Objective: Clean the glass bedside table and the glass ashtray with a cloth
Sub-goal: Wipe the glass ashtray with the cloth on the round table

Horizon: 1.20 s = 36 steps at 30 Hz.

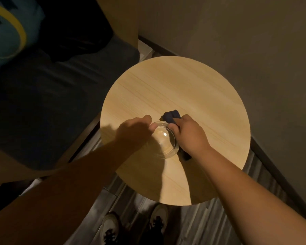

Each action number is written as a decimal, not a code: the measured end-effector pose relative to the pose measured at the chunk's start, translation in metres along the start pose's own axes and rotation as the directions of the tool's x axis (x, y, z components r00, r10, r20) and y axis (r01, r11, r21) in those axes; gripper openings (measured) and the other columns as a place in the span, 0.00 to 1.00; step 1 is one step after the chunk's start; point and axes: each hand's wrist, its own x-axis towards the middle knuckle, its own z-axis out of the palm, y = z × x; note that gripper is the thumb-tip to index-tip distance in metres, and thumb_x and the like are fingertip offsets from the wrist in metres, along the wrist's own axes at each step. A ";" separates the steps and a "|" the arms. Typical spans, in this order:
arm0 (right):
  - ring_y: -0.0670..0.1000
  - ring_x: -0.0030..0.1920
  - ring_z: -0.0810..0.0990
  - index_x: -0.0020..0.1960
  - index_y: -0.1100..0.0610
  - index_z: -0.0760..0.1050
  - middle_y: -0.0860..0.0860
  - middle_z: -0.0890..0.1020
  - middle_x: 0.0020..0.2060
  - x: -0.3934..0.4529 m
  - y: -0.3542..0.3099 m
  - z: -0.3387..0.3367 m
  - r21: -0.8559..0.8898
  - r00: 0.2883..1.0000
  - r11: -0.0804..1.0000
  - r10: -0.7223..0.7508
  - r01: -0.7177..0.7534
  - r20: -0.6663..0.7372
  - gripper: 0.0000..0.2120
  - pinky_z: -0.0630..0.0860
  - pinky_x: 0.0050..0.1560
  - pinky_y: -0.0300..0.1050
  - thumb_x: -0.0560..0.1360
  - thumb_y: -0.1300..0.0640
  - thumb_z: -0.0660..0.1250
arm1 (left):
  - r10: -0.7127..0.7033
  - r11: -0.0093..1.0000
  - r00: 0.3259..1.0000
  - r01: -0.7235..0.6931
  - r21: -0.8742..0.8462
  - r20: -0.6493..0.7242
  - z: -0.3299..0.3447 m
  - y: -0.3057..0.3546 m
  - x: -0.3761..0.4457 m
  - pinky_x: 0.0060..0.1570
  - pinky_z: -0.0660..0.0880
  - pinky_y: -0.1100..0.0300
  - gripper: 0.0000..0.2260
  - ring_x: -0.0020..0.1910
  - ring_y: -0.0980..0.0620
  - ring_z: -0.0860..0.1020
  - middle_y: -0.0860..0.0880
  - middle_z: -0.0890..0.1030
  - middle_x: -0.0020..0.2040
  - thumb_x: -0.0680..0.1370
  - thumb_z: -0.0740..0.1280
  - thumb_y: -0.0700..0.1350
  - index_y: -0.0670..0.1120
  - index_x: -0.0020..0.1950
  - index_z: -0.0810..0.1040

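Note:
A round clear glass ashtray (163, 139) is held over the round, light wood-coloured bedside table (193, 96). My left hand (134, 132) grips its left rim with thumb and fingers. My right hand (189, 132) holds a dark blue cloth (170, 116) pressed against the ashtray's right side. Cloth ends stick out above the fingers and below the palm. Whether the ashtray touches the tabletop I cannot tell.
A dark bed or sofa (51, 96) stands to the left, with a teal and yellow cushion (5, 32) at the top left. A wall (245, 41) runs behind and to the right. My two shoes (111, 227) stand on the grey floor below the table's near edge.

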 end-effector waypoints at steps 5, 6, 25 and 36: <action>0.52 0.37 0.70 0.53 0.54 0.78 0.53 0.71 0.43 -0.012 -0.004 0.017 0.097 0.972 0.984 0.166 -0.152 -0.164 0.17 0.63 0.36 0.45 0.81 0.47 0.54 | -0.459 0.805 0.878 0.476 -0.353 0.137 0.008 0.024 -0.026 0.38 0.72 0.59 0.14 0.34 0.55 0.75 0.54 0.74 0.35 0.82 0.51 0.55 0.47 0.50 0.71; 0.51 0.37 0.70 0.53 0.54 0.78 0.52 0.71 0.43 -0.013 -0.005 0.018 0.116 0.971 0.981 0.173 -0.155 -0.164 0.17 0.63 0.35 0.44 0.81 0.47 0.54 | -0.455 0.810 0.880 0.471 -0.348 0.134 0.010 0.027 -0.029 0.40 0.73 0.59 0.14 0.36 0.54 0.76 0.53 0.75 0.38 0.82 0.52 0.54 0.47 0.51 0.70; 0.55 0.43 0.75 0.51 0.51 0.78 0.54 0.73 0.44 0.008 -0.001 -0.005 0.069 0.998 0.997 0.025 -0.029 0.064 0.14 0.70 0.41 0.48 0.80 0.46 0.56 | 0.086 0.995 0.996 -0.087 -0.056 -0.021 -0.008 -0.004 0.005 0.38 0.81 0.53 0.14 0.36 0.46 0.81 0.43 0.81 0.40 0.80 0.63 0.51 0.40 0.50 0.79; 0.51 0.42 0.71 0.49 0.54 0.79 0.53 0.72 0.42 -0.005 0.006 0.005 0.334 0.991 0.933 0.125 -0.131 0.039 0.13 0.62 0.36 0.36 0.79 0.49 0.59 | -0.360 0.871 0.920 0.391 -0.298 0.155 0.014 0.010 -0.017 0.38 0.69 0.57 0.10 0.37 0.51 0.75 0.47 0.78 0.43 0.82 0.55 0.51 0.44 0.53 0.69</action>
